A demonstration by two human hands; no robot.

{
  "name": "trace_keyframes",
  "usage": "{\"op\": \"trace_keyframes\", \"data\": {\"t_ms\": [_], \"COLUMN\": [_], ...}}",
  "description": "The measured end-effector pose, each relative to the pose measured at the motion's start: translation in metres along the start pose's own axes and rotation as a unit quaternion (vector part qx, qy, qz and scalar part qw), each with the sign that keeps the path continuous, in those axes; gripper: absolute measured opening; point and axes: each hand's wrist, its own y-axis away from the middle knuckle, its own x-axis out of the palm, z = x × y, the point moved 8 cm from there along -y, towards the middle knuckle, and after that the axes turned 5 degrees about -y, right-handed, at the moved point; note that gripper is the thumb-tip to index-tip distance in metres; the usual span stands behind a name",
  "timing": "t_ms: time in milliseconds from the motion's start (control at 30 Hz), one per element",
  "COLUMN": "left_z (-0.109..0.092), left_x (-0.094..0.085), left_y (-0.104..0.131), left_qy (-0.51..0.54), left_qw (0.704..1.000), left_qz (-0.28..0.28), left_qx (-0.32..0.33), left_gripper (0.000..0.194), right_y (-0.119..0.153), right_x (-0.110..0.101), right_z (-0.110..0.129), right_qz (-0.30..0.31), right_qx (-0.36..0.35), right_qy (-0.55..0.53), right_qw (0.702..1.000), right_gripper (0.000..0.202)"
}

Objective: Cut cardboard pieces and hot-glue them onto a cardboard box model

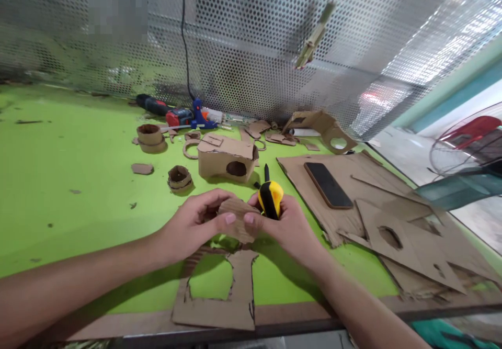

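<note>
Nearest my camera, a cut-out cardboard frame (214, 311) lies on the table (98, 192), and above its far edge I see the left hand (188, 228) with its grip closed on a small cardboard piece (239, 222), while the right hand (292, 228) clasps a yellow-and-black cutter (275, 194) and seems, fingers partly hidden, to pinch that piece too.

Head view looks forward and down at the nearby hands (193, 225)
</note>
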Motion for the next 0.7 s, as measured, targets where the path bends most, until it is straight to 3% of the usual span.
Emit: {"op": "trace_keyframes", "data": {"t_ms": [167,300,400,500,567,633,700], "left_z": [0.008,0.012,0.015,0.018,0.021,0.022,0.023], "left_x": [-0.009,-0.019,-0.023,-0.023,-0.022,-0.020,-0.020], "left_y": [-0.004,-0.004,-0.002,0.001,0.001,0.001,0.000], "left_qy": [-0.019,-0.019,-0.042,-0.061,-0.066,-0.066,-0.066], "left_qw": [0.999,0.996,0.993,0.991,0.991,0.991,0.991], "left_qz": [-0.039,-0.071,-0.086,-0.090,-0.083,-0.077,-0.076], "left_qx": [-0.033,-0.052,-0.067,-0.077,-0.085,-0.090,-0.086], "left_gripper": [0.031,0.030,0.027,0.026,0.027,0.026,0.024], "right_y": [-0.002,0.001,0.008,0.020,0.025,0.027,0.027], "right_x": [0.005,-0.006,-0.018,-0.031,-0.035,-0.035,-0.029], "right_z": [-0.001,0.006,0.018,0.031,0.030,0.025,0.023], "right_qz": [0.011,-0.043,-0.100,-0.153,-0.175,-0.159,-0.101], "right_qx": [-0.005,-0.046,-0.137,-0.266,-0.301,-0.307,-0.316], "right_qy": [0.001,0.025,-0.035,-0.063,-0.051,-0.061,-0.071], "right_qw": [1.000,0.998,0.985,0.950,0.936,0.936,0.941], "right_gripper": [0.041,0.036,0.031,0.036,0.043,0.047,0.044]}}
